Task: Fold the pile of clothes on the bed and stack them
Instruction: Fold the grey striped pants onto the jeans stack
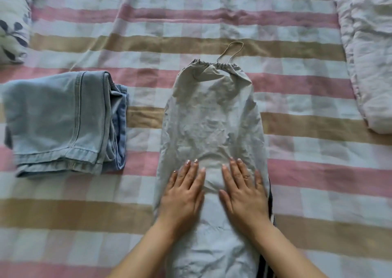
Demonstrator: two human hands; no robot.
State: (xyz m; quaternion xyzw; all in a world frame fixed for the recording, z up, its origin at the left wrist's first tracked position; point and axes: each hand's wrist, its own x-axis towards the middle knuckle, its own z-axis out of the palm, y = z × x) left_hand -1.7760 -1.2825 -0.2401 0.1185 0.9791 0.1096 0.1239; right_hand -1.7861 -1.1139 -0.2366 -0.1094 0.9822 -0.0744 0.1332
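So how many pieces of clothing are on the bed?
2: folded light-blue jeans on the left, and a grey drawstring garment in the middle under the left hand and right hand. The folded jeans may hide another piece.

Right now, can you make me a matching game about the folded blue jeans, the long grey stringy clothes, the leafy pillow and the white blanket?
1 folded light-blue denim jeans
2 long grey drawstring garment
3 white leaf-print pillow
4 crumpled white quilt

A top-left corner
B pressed flat under left hand and right hand
C along the right side
D folded, middle left

Pairs: 1-D, 2-B, 3-A, 4-C
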